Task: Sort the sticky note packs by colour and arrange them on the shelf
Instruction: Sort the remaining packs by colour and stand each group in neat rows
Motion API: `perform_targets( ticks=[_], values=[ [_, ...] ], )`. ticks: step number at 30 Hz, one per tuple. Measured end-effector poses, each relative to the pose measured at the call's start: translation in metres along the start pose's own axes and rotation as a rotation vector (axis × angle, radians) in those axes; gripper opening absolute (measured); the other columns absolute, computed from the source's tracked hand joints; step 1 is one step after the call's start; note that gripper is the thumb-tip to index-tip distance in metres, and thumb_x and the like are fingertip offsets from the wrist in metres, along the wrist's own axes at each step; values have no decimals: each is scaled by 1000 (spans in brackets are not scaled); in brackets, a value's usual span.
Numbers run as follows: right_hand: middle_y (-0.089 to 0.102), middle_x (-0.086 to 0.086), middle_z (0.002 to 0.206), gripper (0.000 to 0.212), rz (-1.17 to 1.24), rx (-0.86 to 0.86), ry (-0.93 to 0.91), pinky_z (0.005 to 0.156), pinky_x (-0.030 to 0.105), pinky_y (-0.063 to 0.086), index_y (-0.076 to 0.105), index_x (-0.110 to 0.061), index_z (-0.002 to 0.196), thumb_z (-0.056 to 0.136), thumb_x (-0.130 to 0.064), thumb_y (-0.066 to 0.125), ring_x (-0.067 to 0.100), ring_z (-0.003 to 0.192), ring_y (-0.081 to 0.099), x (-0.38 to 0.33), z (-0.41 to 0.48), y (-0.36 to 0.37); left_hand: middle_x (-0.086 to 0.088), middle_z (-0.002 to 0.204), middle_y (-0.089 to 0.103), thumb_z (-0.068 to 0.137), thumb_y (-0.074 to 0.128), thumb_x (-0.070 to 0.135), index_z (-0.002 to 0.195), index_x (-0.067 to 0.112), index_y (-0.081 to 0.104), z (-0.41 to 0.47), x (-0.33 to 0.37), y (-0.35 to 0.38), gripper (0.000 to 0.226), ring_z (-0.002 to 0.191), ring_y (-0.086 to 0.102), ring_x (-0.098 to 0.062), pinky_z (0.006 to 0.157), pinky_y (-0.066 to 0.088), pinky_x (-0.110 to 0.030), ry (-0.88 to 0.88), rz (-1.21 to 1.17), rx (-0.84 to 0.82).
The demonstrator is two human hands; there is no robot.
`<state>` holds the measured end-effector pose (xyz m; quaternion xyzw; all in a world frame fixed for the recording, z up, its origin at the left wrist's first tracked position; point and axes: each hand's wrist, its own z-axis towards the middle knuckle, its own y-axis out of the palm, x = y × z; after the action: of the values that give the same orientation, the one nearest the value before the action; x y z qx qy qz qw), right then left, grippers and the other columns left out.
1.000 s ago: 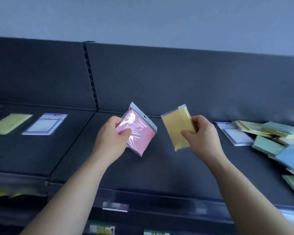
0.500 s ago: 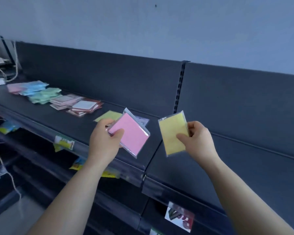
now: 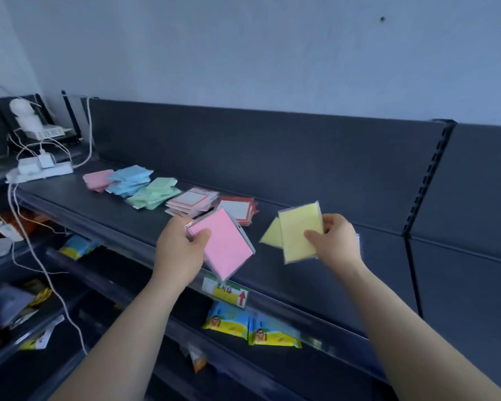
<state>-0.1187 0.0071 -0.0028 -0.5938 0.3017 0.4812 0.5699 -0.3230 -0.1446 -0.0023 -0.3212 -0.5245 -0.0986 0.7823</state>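
Observation:
My left hand (image 3: 180,250) grips a pink sticky note pack (image 3: 224,247) by its upper left corner, held above the front of the dark shelf (image 3: 104,218). My right hand (image 3: 334,240) pinches a yellow pack (image 3: 297,231) by its right edge, just over another yellow pack (image 3: 271,234) lying flat on the shelf. Sorted piles lie further left on the shelf: pink (image 3: 97,178), blue (image 3: 129,180), green (image 3: 154,193), pink-bordered white (image 3: 191,201) and red-bordered white (image 3: 239,209).
A white power strip (image 3: 39,172) with plugs and trailing cables sits at the shelf's far left. A price label (image 3: 226,292) hangs on the shelf's front rail. Yellow-blue packets (image 3: 249,325) lie on the lower shelf. A slotted upright (image 3: 428,180) divides the back panels on the right.
The view has swung left, bringing the sorted piles and power strip closer. Both hands have kept their packs; the yellow one now hovers over the yellow pack on the shelf.

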Motion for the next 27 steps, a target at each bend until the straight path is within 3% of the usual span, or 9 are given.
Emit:
perform_targets(
  ticks=[2, 5, 10, 13, 15, 18, 22, 24, 27],
  values=[
    [61, 1, 109, 36, -31, 17, 8, 70, 33, 52, 51, -10, 120, 86, -11, 62, 20, 94, 58, -2, 11, 19, -4, 90, 66, 90, 63, 24, 92, 16, 55, 17, -10, -9, 11, 81, 67, -23, 74, 58, -50, -9, 6, -2],
    [55, 3, 113, 40, -121, 16, 13, 61, 26, 40, 45, -9, 125, 88, -10, 58, 20, 93, 51, -2, 30, 42, -2, 91, 65, 91, 63, 23, 92, 19, 53, 39, -21, -15, 11, 83, 67, -22, 74, 58, -49, -35, -10, 6],
    [51, 13, 125, 36, -246, -35, 90, 74, 31, 39, 42, -7, 123, 89, -10, 54, 27, 99, 51, 7, 62, 68, -3, 92, 66, 92, 61, 23, 92, 18, 53, 69, -34, -16, 9, 83, 66, -22, 73, 58, -50, -38, 11, 25],
    [42, 15, 132, 41, -363, -102, 88, 76, 30, 35, 40, -4, 129, 91, -11, 53, 25, 92, 45, 7, 72, 76, -4, 92, 66, 92, 60, 24, 92, 17, 53, 89, -39, -15, 10, 81, 67, -23, 72, 58, -50, -31, 30, 38],
    [36, 13, 136, 41, -440, -120, 29, 80, 29, 35, 43, -6, 131, 91, -11, 53, 27, 99, 48, 5, 76, 81, -4, 92, 66, 92, 61, 25, 92, 19, 52, 102, -43, -13, 10, 82, 67, -23, 74, 58, -50, -19, 9, 53],
    [42, 8, 138, 41, -423, -94, -169, 91, 27, 38, 50, -10, 131, 90, -11, 57, 26, 116, 50, -6, 81, 96, -1, 95, 68, 91, 62, 25, 88, 27, 51, 118, -54, -12, 11, 86, 67, -24, 78, 57, -50, -27, -46, 65],
    [64, -1, 119, 32, -298, -204, -364, 86, 22, 44, 62, -14, 121, 91, -23, 62, 13, 103, 60, -45, 81, 133, -1, 96, 69, 91, 61, 27, 92, 24, 53, 139, -65, -22, 8, 88, 68, -21, 80, 57, -49, -47, -82, 83],
    [68, -5, 107, 28, -217, -317, -383, 85, 23, 50, 65, -15, 115, 89, -28, 64, 8, 95, 62, -67, 81, 157, 0, 95, 70, 91, 61, 26, 93, 25, 54, 153, -67, -29, 7, 87, 68, -20, 80, 57, -49, -37, -107, 102],
    [68, -5, 99, 34, -131, -490, -332, 69, 16, 50, 62, -17, 117, 88, -34, 67, 7, 85, 64, -91, 81, 196, -1, 96, 71, 91, 62, 20, 97, 24, 52, 176, -72, -44, 13, 86, 70, -19, 79, 58, -49, -62, -257, 122]
  ],
)
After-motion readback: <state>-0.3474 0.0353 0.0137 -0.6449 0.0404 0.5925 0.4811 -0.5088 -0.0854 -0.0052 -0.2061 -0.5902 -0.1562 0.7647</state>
